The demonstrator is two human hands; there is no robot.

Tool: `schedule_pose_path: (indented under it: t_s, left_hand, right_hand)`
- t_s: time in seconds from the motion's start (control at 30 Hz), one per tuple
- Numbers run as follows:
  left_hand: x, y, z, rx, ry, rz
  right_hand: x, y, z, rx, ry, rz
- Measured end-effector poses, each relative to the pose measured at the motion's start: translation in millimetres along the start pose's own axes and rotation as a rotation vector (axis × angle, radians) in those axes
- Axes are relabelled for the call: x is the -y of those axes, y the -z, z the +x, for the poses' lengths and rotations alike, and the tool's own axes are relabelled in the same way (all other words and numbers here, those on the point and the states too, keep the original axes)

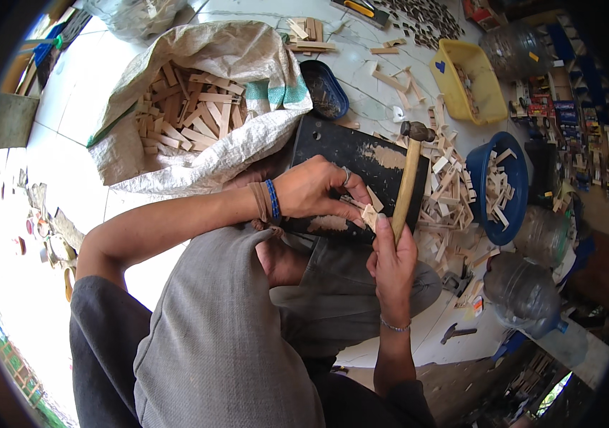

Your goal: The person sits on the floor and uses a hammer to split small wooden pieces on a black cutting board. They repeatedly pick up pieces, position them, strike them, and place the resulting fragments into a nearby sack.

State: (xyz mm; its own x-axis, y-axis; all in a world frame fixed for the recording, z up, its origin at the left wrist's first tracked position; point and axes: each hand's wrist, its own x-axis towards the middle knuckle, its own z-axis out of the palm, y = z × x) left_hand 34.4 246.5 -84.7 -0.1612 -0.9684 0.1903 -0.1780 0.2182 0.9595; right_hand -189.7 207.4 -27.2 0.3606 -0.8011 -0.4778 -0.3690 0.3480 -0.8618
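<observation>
My left hand [316,188] reaches in over a worn black board [340,148], its thumb and fingers closed on a small pale wooden piece [369,217]. My right hand [394,262] is wrapped round the lower handle of a hammer [409,175], whose dark head points away from me. The right thumb tip also meets the wooden piece, so both hands touch it. Another thin wood strip shows near the left fingertips; whether it is joined to the piece, I cannot tell. Scuffed patches mark the board beneath.
A woven sack [276,118] full of wooden strips lies open at left. Beyond the board sits a dark blue tray [342,91]. To the right are a heap of wood pieces [447,191], a blue basin [474,171], a yellow tub [443,68], plastic bottles [522,289] and a second hammer [450,333].
</observation>
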Motion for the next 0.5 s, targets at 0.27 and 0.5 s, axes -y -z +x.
schedule_pose_path:
  t_s: [0.27,0.5]
  left_hand:
    - [1.5,-0.1,-1.4,-0.028,-0.035,0.006]
    - [6.8,-3.0,-1.2,-0.036,-0.014,-0.008]
  right_hand:
    - [1.3,0.0,0.6,-0.005,0.001,-0.045]
    - [-2.5,1.2,1.2,-0.035,-0.008,-0.084]
